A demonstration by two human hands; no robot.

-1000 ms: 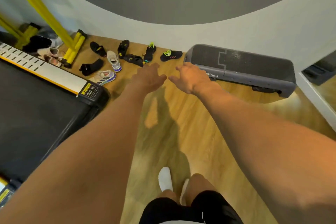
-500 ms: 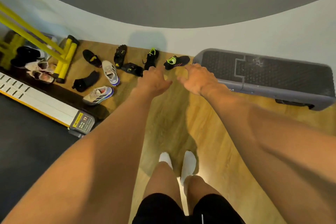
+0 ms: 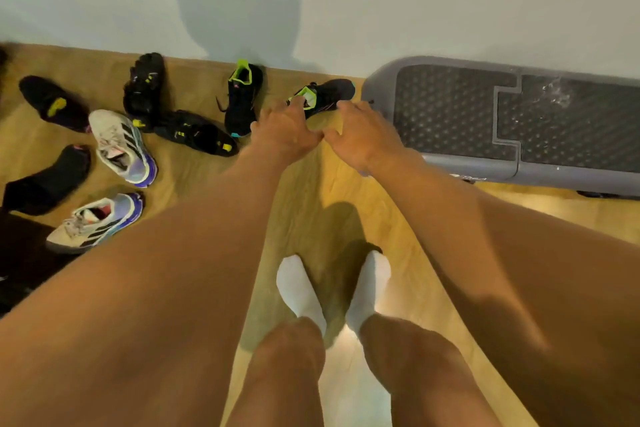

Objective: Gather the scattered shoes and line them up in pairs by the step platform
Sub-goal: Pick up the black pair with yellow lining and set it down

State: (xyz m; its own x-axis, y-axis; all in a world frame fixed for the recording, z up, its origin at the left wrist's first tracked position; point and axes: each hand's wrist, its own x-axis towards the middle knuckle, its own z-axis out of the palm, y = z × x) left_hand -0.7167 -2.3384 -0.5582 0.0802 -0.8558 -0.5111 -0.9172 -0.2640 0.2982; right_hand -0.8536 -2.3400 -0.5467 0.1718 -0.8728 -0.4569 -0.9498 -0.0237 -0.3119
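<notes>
A grey step platform (image 3: 450, 163) lies along the wall at the right. Just off its left end sits a black shoe with a neon green lining (image 3: 330, 92). My left hand (image 3: 284, 132) reaches to it, fingertips at the shoe's collar, fingers fairly straight. My right hand (image 3: 363, 135) is beside it, fingers extended near the shoe's side and the platform's corner. Its matching black and green shoe (image 3: 242, 97) lies a little left, toe pointing towards me. Further left are several black shoes (image 3: 197, 132) and two white and purple sneakers (image 3: 121, 146) (image 3: 93, 222), scattered.
The pale wall (image 3: 346, 28) runs right behind the shoes and the platform. A dark piece of equipment (image 3: 17, 270) fills the lower left edge. My feet in white socks (image 3: 298, 288) stand on the wooden floor (image 3: 311, 191) behind my hands.
I have stepped closer to the wall. Both hands have moved forward and down to the black and green shoe by the platform. The treadmill and yellow frame have slid out of view.
</notes>
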